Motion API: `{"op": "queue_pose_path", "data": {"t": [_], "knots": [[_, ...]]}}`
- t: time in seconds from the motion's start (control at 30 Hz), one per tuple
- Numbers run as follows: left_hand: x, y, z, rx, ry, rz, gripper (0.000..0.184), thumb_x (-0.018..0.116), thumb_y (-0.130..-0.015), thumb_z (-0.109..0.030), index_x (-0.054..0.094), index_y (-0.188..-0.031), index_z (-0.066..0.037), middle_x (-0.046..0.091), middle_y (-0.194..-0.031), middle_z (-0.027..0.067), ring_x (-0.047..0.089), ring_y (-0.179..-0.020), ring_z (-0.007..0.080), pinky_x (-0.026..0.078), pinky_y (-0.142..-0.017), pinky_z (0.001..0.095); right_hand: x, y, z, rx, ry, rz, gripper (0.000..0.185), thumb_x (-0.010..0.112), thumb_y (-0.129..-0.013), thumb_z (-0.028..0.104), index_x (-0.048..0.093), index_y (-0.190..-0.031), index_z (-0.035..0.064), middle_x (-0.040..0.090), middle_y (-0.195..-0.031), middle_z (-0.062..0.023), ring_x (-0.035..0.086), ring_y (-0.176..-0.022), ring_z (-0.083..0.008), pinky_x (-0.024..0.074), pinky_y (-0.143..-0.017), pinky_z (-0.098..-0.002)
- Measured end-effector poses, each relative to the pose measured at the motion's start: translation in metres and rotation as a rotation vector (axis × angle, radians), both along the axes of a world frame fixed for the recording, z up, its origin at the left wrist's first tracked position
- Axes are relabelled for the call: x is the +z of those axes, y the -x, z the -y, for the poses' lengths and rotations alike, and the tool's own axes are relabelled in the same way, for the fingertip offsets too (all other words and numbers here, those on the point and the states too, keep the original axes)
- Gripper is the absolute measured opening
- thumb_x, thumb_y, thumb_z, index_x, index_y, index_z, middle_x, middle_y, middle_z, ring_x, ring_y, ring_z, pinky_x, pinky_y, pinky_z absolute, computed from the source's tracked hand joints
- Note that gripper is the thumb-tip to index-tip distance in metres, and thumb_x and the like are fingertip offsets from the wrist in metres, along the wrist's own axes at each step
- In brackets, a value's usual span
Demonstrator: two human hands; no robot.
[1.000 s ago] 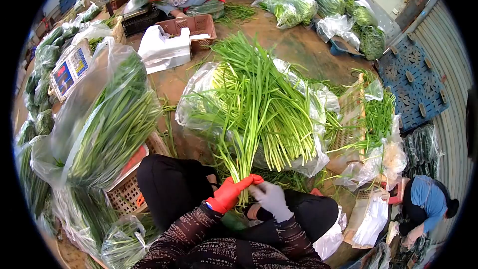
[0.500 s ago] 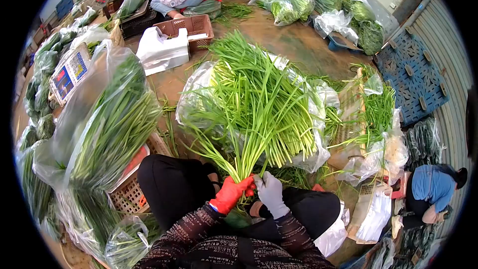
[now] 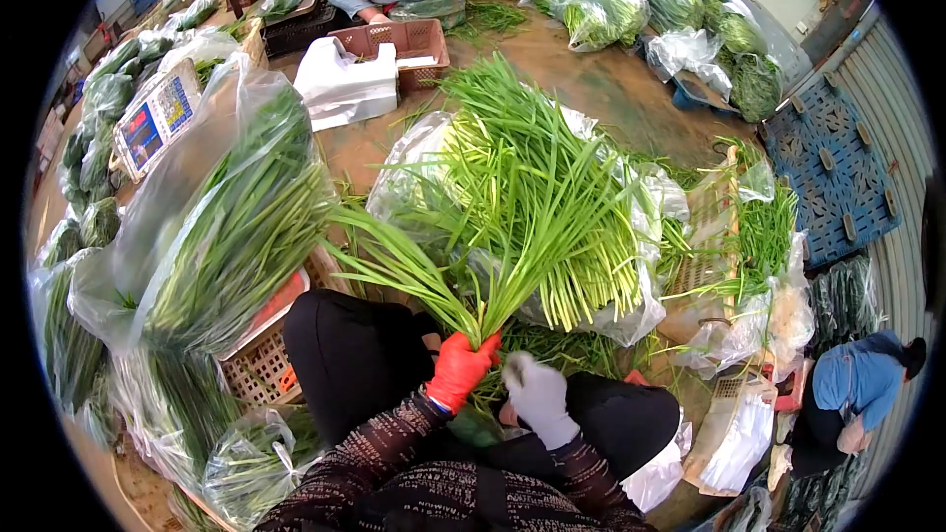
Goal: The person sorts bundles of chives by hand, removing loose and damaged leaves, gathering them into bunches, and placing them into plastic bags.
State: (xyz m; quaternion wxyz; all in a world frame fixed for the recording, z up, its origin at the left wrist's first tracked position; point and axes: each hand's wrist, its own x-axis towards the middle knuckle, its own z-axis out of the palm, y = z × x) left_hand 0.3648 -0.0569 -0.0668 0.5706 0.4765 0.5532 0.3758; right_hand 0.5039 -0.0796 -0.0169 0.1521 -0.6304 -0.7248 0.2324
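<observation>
One bunch [image 3: 475, 317] inside left grip [image 3: 461, 371]

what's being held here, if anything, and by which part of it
The red-gloved left hand holds a bunch of green stalks near its base, below the fanned-out leaves. Whether the right hand holds anything cannot be told.

A blue pallet [image 3: 830, 172] leans against a corrugated wall [image 3: 892, 103].
</observation>
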Motion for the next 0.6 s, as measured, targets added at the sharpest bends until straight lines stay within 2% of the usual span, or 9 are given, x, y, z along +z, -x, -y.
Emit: {"op": "queue_pose_path", "data": {"t": [0.03, 0.13, 0.2, 0.27, 0.3, 0.4, 0.43, 0.53, 0.6], "knots": [[-0.005, 0.001, 0.002, 0.016, 0.047, 0.198, 0.02, 0.047, -0.086, -0.02, 0.055, -0.097, -0.005, 0.051, -0.091, 0.0103, 0.051, -0.089, 0.0252, 0.042, -0.081, 0.0352, 0.016, 0.006, -0.012, 0.006, -0.157, -0.079, 0.023, 0.061, -0.079, 0.022, 0.059, -0.097, 0.0075, 0.062, -0.071, -0.013, 0.061, -0.064, -0.0314, 0.0476, -0.056, -0.0379], [-0.001, -0.003, 0.001, -0.267, -0.147, -0.354, 0.027, 0.039, -0.095, -0.019, 0.043, -0.117, -0.003, 0.049, -0.107, 0.0087, 0.049, -0.099, 0.0202, 0.04, -0.086, 0.031, 0.035, 0.023, -0.044, -0.017, -0.237, -0.127, 0.017, 0.06, -0.08, 0.017, 0.059, -0.095, 0.0079, 0.062, -0.071, -0.0125, 0.06, -0.062, -0.0315, 0.0466, -0.055, -0.0376], [-0.022, -0.01, 0.0, 0.19, -0.577, -0.167, 0.023, 0.064, -0.08, -0.01, 0.06, -0.101, -0.003, 0.063, -0.075, 0.015, 0.062, -0.063, 0.0253, 0.047, -0.058, 0.0362, 0.033, 0.025, -0.049, -0.039, -0.159, -0.107, 0.015, 0.059, -0.08, 0.015, 0.06, -0.094, 0.0078, 0.062, -0.071, -0.0124, 0.06, -0.062, -0.032, 0.0464, -0.055, -0.0374], [0.016, 0.004, 0.001, -0.26, -0.138, -0.461, 0.025, 0.037, -0.096, -0.014, 0.045, -0.117, -0.003, 0.049, -0.107, 0.0083, 0.048, -0.102, 0.0192, 0.039, -0.09, 0.0296, 0.02, 0.025, -0.058, 0.048, -0.053, -0.122, 0.015, 0.057, -0.079, 0.009, 0.06, -0.093, 0.0064, 0.061, -0.071, -0.0137, 0.06, -0.063, -0.0318, 0.0461, -0.054, -0.0361], [0.017, 0.004, 0.0, -0.197, -0.205, -0.309, 0.027, 0.038, -0.096, -0.016, 0.044, -0.118, -0.003, 0.049, -0.11, 0.0088, 0.048, -0.103, 0.0197, 0.039, -0.091, 0.0305, 0.014, 0.026, -0.054, 0.058, -0.14, -0.291, 0.015, 0.054, -0.077, 0.005, 0.059, -0.091, 0.0046, 0.062, -0.068, -0.0122, 0.062, -0.061, -0.0257, 0.0465, -0.053, -0.0326], [0.031, 0.003, -0.004, -0.277, -0.015, -0.347, 0.031, 0.043, -0.091, -0.021, 0.047, -0.115, -0.002, 0.051, -0.108, 0.0117, 0.05, -0.101, 0.0228, 0.041, -0.089, 0.0351, 0.011, 0.01, -0.042, -0.206, -0.206, -0.529, 0.009, 0.051, -0.084, 0.007, 0.059, -0.088, 0.0058, 0.06, -0.066, -0.0064, 0.06, -0.059, -0.0168, 0.0452, -0.051, -0.0276], [0.034, 0.003, -0.002, -0.143, 0.096, -0.068, 0.028, 0.046, -0.087, -0.021, 0.05, -0.107, -0.002, 0.051, -0.1, 0.0118, 0.05, -0.095, 0.0241, 0.042, -0.084, 0.0366, 0.029, 0.003, -0.045, -0.323, -0.235, -0.682, 0.01, 0.049, -0.087, 0.009, 0.058, -0.087, 0.0064, 0.057, -0.065, -0.0034, 0.057, -0.057, -0.013, 0.0434, -0.05, -0.0243], [-0.018, -0.007, 0.002, -0.024, 0.127, 0.165, 0.024, 0.048, -0.079, -0.019, 0.054, -0.096, -0.003, 0.051, -0.089, 0.0125, 0.051, -0.087, 0.0266, 0.043, -0.075, 0.0393, 0.094, -0.03, -0.05, -0.622, -0.466, -0.832, 0.015, 0.051, -0.092, 0.019, 0.057, -0.091, 0.0047, 0.056, -0.069, -0.0028, 0.054, -0.055, -0.0087, 0.0419, -0.046, -0.0221], [-0.031, -0.007, 0.0, 0.047, 0.096, 0.282, 0.022, 0.055, -0.085, -0.018, 0.057, -0.099, -0.001, 0.058, -0.079, 0.0082, 0.05, -0.06, 0.0162, 0.041, -0.054, 0.0284, 0.107, -0.065, -0.042, -0.493, -0.547, -0.853, 0.015, 0.051, -0.091, 0.019, 0.056, -0.09, 0.0046, 0.055, -0.069, -0.0015, 0.055, -0.057, -0.008, 0.0416, -0.047, -0.021]]}}
